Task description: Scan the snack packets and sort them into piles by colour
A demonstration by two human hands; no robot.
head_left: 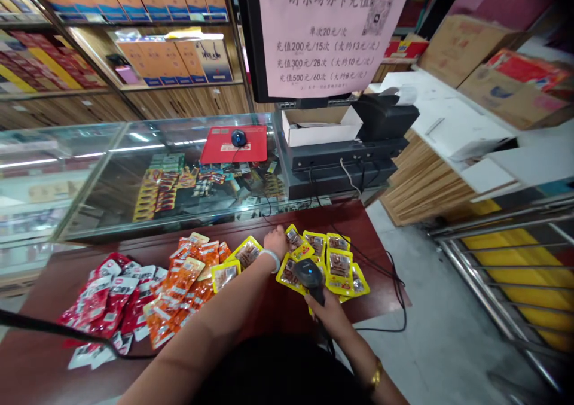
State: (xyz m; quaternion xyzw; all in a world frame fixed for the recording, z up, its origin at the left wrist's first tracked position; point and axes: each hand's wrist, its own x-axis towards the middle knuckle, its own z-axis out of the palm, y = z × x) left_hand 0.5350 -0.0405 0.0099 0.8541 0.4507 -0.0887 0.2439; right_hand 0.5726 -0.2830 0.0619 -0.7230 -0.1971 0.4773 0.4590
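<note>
Gripping the black scanner in the right grip and pointing it down at the yellow packs on the right of the table. Holding the left grip right by one yellow pack, but can't tell if closed on it. Maybe partway through scanning, with two other yellow packs lying farther left, next to the orange packs and then the red packs. Can't tell the done packs from the ones left

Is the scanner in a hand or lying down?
In a hand: the right hand grips the scanner by its handle, its head over yellow packets.
</note>
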